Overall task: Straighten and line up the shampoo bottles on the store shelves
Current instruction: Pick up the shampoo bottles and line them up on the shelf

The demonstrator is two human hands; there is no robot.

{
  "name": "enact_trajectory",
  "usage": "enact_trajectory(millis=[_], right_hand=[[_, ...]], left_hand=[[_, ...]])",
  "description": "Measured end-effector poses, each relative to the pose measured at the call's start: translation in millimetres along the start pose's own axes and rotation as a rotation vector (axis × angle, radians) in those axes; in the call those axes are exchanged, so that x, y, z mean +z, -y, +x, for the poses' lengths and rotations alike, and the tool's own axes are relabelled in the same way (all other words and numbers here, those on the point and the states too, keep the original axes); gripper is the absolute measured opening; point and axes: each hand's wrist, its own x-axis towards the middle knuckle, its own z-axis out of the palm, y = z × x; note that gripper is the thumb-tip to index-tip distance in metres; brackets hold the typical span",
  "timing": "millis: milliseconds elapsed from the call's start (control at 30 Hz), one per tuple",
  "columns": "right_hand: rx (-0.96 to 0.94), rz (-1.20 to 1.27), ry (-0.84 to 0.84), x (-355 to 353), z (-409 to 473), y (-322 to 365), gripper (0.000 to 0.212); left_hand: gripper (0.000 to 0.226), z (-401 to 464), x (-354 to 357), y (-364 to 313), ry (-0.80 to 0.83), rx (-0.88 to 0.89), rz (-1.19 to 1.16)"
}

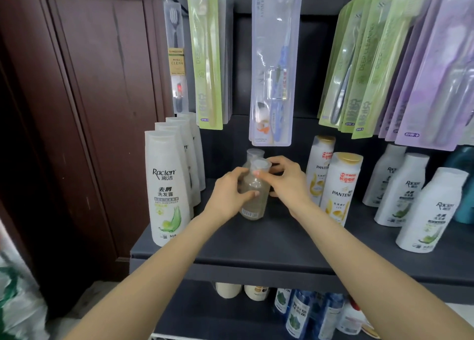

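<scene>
A small clear bottle (254, 198) with a pale cap stands on the dark shelf (256, 247), in the middle. My left hand (230, 193) grips its body from the left, fingers curled round it. My right hand (284, 179) pinches its cap and neck from the right. A second clear bottle (254, 155) stands right behind it. A row of tall white Raclen bottles (166, 186) runs back along the shelf's left edge. Two white Pantene bottles (338, 186) with gold caps stand to the right, one behind the other.
Several smaller white Raclen bottles (431, 211) and a teal bottle (464, 186) stand at the right. Packaged toothbrushes (272, 65) hang above the shelf. A lower shelf holds blue and white bottles (307, 311). A brown wooden door (97, 96) is at the left.
</scene>
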Motion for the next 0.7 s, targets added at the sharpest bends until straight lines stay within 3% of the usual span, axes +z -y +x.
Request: enact_trajectory(millis=[133,233,333,400,567,700], right_hand=[[0.007,-0.048,0.036,3,2,-10,0.031],[0.054,0.058,0.046,2,8,-17,0.027],[0.150,0.173,-0.005,2,23,-24,0.024],[0.146,0.115,-0.030,5,36,-30,0.023],[0.152,0.038,0.077,17,56,-32,0.050],[0.200,0.138,0.163,23,66,-31,0.042]], left_hand=[[0.046,0,-3,6,0.059,-0.030,0.006],[0.050,2,-6,5,0.066,-0.038,0.007],[0.055,4,-5,3,0.059,-0.045,0.005],[0.053,5,-6,4,0.055,-0.057,0.006],[0.055,4,-11,9,0.099,-0.095,-0.013],[0.060,5,-9,10,0.107,-0.101,-0.002]])
